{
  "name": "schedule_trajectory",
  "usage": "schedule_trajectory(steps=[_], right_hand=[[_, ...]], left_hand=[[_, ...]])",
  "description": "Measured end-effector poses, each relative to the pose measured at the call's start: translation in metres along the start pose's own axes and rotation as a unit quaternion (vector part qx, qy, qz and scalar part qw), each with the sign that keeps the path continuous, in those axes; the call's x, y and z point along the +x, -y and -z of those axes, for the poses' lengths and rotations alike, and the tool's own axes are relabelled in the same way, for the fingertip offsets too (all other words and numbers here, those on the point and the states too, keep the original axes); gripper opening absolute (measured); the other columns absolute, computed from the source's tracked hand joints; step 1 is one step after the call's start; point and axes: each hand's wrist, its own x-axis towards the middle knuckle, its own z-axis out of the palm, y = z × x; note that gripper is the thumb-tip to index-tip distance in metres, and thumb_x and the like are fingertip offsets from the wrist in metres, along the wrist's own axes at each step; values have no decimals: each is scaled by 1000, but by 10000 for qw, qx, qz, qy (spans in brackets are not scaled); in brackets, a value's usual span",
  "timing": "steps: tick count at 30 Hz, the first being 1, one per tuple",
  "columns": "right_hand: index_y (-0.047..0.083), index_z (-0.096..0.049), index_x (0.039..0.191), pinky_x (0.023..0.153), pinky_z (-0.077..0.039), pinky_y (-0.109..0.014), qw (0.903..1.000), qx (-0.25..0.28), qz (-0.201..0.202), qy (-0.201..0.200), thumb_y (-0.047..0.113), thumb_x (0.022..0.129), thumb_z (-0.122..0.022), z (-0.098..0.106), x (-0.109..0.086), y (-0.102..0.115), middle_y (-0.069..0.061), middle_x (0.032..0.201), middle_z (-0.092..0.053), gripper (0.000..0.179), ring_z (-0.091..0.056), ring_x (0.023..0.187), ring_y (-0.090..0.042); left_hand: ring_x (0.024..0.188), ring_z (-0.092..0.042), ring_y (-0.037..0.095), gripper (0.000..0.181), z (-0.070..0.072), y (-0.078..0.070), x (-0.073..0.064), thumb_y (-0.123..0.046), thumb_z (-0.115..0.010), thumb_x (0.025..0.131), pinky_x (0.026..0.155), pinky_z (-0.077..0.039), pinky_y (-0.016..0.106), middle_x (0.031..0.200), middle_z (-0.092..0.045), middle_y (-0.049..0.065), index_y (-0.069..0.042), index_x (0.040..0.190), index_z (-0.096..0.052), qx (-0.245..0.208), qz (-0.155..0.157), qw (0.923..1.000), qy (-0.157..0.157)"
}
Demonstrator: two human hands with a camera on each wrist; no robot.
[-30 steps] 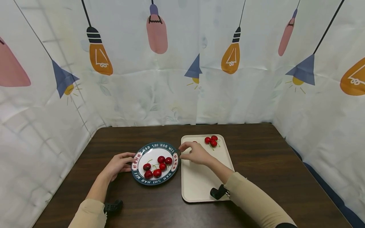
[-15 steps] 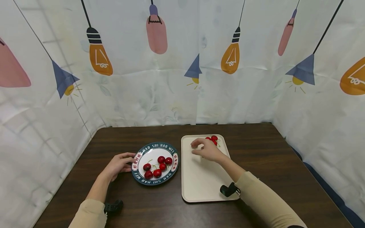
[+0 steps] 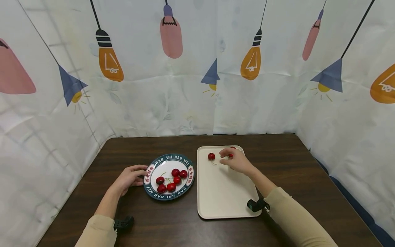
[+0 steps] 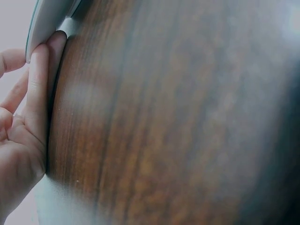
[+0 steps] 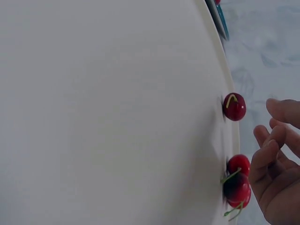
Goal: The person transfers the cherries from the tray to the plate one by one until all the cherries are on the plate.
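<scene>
My left hand (image 3: 131, 180) holds the near-left rim of a round plate (image 3: 150, 190) with a dark green lettered border. In the left wrist view, fingers reach under the plate's edge (image 4: 44, 28) close to the tabletop. Several red cherries (image 3: 171, 187) lie on the plate, some with green stems. My right hand (image 3: 239, 161) hovers over the far part of a cream tray (image 3: 228, 199), thumb and fingers apart and nothing between them. A single cherry (image 3: 211, 156) lies left of it. The right wrist view shows a small cluster of cherries (image 5: 236, 187) beside the fingers, partly hidden by the hand in the head view.
Plate and tray stand side by side on a dark wooden table (image 3: 277, 164), a narrow gap between them. A white curtain (image 3: 185, 113) printed with lamps hangs behind the table and along both sides.
My right hand has moved right, from the tray's left edge near the plate to the cherry cluster, uncovering the single cherry. My left hand and the plate have stayed put.
</scene>
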Motion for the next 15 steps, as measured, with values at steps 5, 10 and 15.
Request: schedule_trajectory(steps=[5, 10, 15], right_hand=[[1, -66, 127, 57, -51, -31, 9997, -15, -242, -75, 11, 95, -73, 10, -4, -5, -15, 122, -65, 34, -54, 68, -21], [4, -66, 127, 62, -54, -34, 9982, -130, -485, -323, 14, 95, -74, 18, -6, -9, -12, 124, -65, 34, -56, 77, -25], [6, -64, 131, 58, -50, -34, 9963, -73, -734, -449, 16, 95, -74, 23, -6, -17, -14, 128, -62, 38, -53, 65, -23]], left_hand=[[82, -68, 18, 53, 0, 0, 0, -24, -66, 102, 76, -61, 30, 117, -64, 18, 4, 144, -53, 16, 9, 10000, -18], [82, -68, 18, 53, -1, -1, 0, -24, -66, 102, 76, -61, 30, 120, -63, 19, 4, 144, -53, 17, 18, 10000, -33], [81, -68, 18, 53, -2, -1, 1, -25, -67, 101, 76, -61, 30, 118, -64, 18, 4, 143, -54, 22, 16, 10000, -39]])
